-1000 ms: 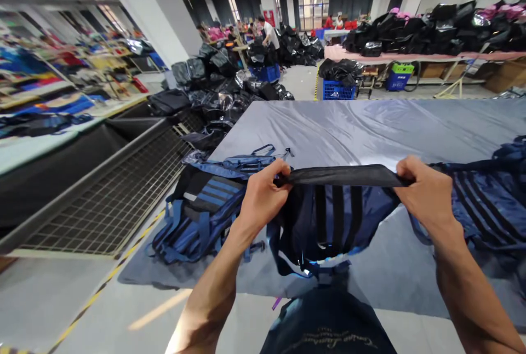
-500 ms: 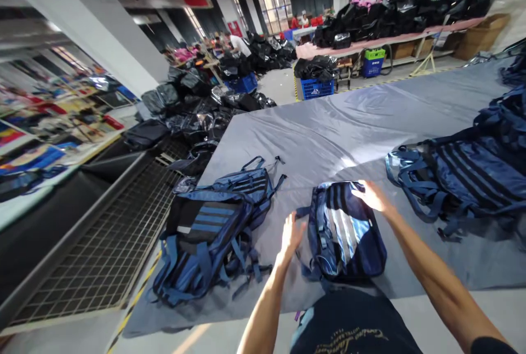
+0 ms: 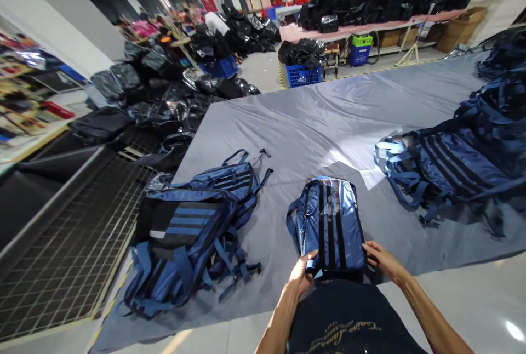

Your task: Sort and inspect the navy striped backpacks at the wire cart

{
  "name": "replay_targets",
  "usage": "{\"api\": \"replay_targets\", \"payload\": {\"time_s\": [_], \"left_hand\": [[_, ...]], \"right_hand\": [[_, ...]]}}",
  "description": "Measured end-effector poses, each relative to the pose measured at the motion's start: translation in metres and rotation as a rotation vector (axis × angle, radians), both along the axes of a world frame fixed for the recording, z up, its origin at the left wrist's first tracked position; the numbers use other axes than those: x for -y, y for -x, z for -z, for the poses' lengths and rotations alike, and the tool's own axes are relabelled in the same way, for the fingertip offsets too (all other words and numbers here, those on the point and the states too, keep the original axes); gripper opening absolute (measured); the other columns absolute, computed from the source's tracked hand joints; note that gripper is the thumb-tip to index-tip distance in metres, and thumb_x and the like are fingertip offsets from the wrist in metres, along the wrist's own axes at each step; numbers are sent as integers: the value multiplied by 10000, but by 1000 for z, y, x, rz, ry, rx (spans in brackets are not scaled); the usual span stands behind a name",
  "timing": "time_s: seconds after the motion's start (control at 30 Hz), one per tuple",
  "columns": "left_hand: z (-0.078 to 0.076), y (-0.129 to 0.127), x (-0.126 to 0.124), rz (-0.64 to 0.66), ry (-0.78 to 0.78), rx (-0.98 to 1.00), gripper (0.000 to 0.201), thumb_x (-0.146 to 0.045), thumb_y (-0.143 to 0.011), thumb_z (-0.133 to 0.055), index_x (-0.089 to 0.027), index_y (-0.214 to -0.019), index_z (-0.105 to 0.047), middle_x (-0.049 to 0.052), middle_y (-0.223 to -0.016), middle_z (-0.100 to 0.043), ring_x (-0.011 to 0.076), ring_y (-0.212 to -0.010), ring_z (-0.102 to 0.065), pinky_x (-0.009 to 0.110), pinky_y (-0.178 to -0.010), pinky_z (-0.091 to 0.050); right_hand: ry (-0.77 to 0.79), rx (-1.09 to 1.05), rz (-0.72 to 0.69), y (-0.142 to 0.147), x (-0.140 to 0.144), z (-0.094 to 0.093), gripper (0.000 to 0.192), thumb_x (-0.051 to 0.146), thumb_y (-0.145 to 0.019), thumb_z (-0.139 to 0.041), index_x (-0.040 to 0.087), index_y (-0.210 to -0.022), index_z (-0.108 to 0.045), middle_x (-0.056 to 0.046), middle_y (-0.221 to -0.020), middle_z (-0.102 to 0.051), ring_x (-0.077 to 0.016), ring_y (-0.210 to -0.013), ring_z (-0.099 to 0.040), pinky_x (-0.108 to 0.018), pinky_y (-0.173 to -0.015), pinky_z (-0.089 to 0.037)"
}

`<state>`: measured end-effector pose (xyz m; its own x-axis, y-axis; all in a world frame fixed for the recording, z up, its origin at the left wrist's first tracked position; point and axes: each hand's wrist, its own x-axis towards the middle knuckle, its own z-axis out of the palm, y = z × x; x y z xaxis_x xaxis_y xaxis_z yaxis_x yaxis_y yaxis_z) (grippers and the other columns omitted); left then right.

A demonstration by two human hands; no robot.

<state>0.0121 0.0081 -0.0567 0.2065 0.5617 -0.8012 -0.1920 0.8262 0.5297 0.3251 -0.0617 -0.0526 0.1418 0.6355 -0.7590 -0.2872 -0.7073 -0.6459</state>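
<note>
A blue backpack with black stripes lies flat on the grey sheet right in front of me. My left hand grips its near left corner. My right hand rests on its near right corner, fingers curled at the edge. To the left lies a pile of blue backpacks with tangled straps. To the right lies another heap of blue striped backpacks.
A metal grid panel lies on the floor at left. Black bags in plastic are heaped beyond it. A blue crate and a long table with black bags stand at the back. People work far off.
Earlier both hands held the backpack up by its top edge. It was then laid flat on the sheet, and my hands have moved from its far end to its near corners.
</note>
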Motion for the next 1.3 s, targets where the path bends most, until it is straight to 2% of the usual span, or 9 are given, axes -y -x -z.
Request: {"api": "replay_targets", "payload": {"time_s": [0.07,0.13,0.3,0.47,0.6,0.77,0.97,1.13,1.3], "left_hand": [[-4,0,-1,-17,24,33,270,-419,-822,-846,-203,-940,-735,89,-956,-819,312,-1074,-816,482,-1087,-643],[-10,-3,-3,-33,16,57,292,-476,-839,-828,-215,-932,-736,92,-958,-816,334,-1104,-809,511,-1104,-637],[-32,-1,-4,-52,-160,-29,485,-614,-886,-796,-236,-1191,-798,134,-1098,-840,401,-1299,-744,566,-1210,-572],[-49,18,4,-20,-274,-32,751,-815,-967,-514,-203,-1324,-761,178,-1198,-830,421,-1413,-671,612,-1190,-582],[-41,22,5,23,-260,-84,699,-790,-899,-661,-234,-1313,-750,164,-1253,-821,409,-1358,-705,557,-1082,-652],[-21,9,7,67,-207,-142,635,-629,-694,-889,-172,-1116,-760,157,-1116,-830,362,-1091,-804,495,-983,-675],[4,-8,8,151,-184,-492,450,-346,-733,-828,-171,-1135,-727,108,-978,-821,297,-876,-810,413,-824,-663],[12,9,5,288,-105,-822,530,-261,-813,-673,-137,-1328,-678,87,-784,-781,285,-607,-744,374,-613,-582],[5,36,0,458,-109,-933,657,-301,-827,-712,-162,-1464,-637,109,-877,-832,332,-725,-806,396,-709,-605]], "right_hand": [[-24,-83,54,5,7,-4,581,685,-656,-973,280,-999,-734,-12,-1013,-790,-188,-932,-759,-302,-836,-624],[-38,-130,116,11,10,-8,588,713,-661,-960,317,-1035,-739,-11,-991,-798,-222,-894,-773,-347,-789,-646],[-136,-216,224,29,7,-25,556,807,-650,-890,333,-904,-746,-52,-1041,-833,-352,-1039,-792,-455,-802,-680],[-213,-301,179,43,1,-63,434,541,-726,-962,311,-1037,-767,-46,-1136,-845,-291,-1058,-791,-380,-871,-652],[-201,-277,180,46,-8,-77,499,514,-726,-972,280,-1101,-741,-50,-1149,-844,-276,-1026,-796,-355,-863,-636],[-141,176,18,34,-12,-45,679,438,-695,-881,262,-1313,-659,-73,-1219,-833,-325,-1131,-789,-406,-918,-640],[93,568,-67,27,1,4,373,274,-756,-703,305,-1123,-645,1,-783,-728,-291,-791,-761,-388,-780,-589],[175,588,-194,39,5,24,264,250,-764,-717,296,-1017,-658,39,-626,-628,-240,-610,-680,-350,-675,-537],[127,460,-286,16,-9,22,244,309,-734,-828,240,-908,-670,50,-594,-629,-216,-552,-639,-341,-593,-545]]}}
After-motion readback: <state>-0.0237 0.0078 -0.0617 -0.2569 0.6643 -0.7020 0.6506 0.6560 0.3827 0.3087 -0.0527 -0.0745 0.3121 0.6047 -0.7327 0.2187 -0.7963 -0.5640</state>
